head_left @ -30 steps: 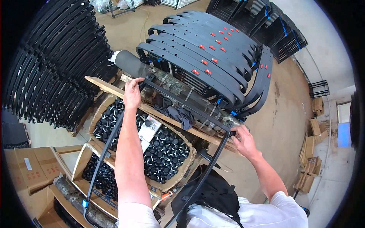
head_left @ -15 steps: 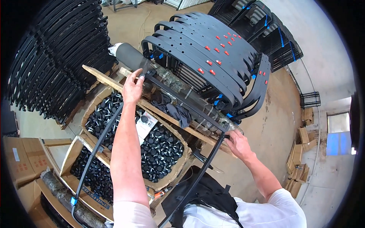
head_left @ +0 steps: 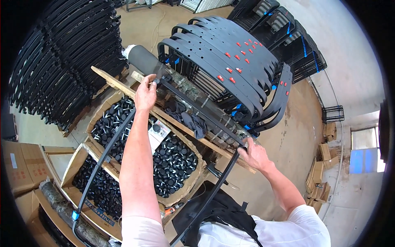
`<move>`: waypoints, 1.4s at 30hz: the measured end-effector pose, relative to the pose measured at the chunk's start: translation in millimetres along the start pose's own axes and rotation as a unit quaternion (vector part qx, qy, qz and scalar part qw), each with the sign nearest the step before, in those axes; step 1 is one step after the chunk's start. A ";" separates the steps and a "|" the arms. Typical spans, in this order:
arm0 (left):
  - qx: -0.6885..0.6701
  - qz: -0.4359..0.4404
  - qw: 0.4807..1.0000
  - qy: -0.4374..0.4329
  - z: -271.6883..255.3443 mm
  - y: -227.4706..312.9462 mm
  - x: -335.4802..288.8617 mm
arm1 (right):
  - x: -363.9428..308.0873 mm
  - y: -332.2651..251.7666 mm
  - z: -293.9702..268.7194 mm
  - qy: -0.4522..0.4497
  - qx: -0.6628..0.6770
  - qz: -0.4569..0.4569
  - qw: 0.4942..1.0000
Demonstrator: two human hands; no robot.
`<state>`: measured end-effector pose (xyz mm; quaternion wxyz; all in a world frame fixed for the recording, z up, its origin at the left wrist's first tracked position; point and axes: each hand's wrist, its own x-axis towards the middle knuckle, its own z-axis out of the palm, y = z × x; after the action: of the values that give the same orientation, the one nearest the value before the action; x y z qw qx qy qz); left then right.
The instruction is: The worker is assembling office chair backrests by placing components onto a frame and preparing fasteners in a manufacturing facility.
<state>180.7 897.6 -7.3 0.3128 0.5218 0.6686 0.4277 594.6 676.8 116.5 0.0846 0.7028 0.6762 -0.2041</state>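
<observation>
A black tubular metal frame [head_left: 201,110] lies slantwise in front of me, with one side bar running down towards my body and another down the left. At its upper left corner is my left hand [head_left: 146,95], fingers closed in a pinch; what sits between them is too small to make out. My right hand [head_left: 254,156] is closed round the frame's right corner, thumb on top. Below my left forearm, a carton [head_left: 201,168] holds many black round-headed screw-in feet [head_left: 175,162]. A white paper [head_left: 157,138] lies on them.
Stacked curved black frames [head_left: 222,49] with red clips stand beyond. Tall black frame stacks [head_left: 61,57] rise at left. A wooden board [head_left: 111,82] and a grey roll [head_left: 142,59] lie under the frame. A second carton [head_left: 74,168] holds small black parts. Flattened cardboard [head_left: 319,177] leans by the right wall.
My right hand has shifted slightly left and closed more tightly on the frame's corner. My left hand stays at its corner, moving only slightly. The view has shifted a little.
</observation>
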 end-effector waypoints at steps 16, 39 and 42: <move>0.019 -0.013 1.000 0.001 3.4 14.8 -5.6 | 9.0 4.5 -6.0 -0.041 -0.139 0.026 0.989; -0.016 0.005 1.000 0.023 -0.7 0.6 -7.5 | -3.5 4.5 -11.4 -0.033 -0.230 -0.121 0.965; 0.020 0.014 1.000 0.001 4.1 9.5 -5.4 | 2.3 36.0 2.0 -0.106 -0.358 -0.083 0.924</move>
<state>189.7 894.2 -0.7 0.2954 0.5366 0.6704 0.4188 629.7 675.5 108.1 0.3845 0.5414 0.7472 -0.0279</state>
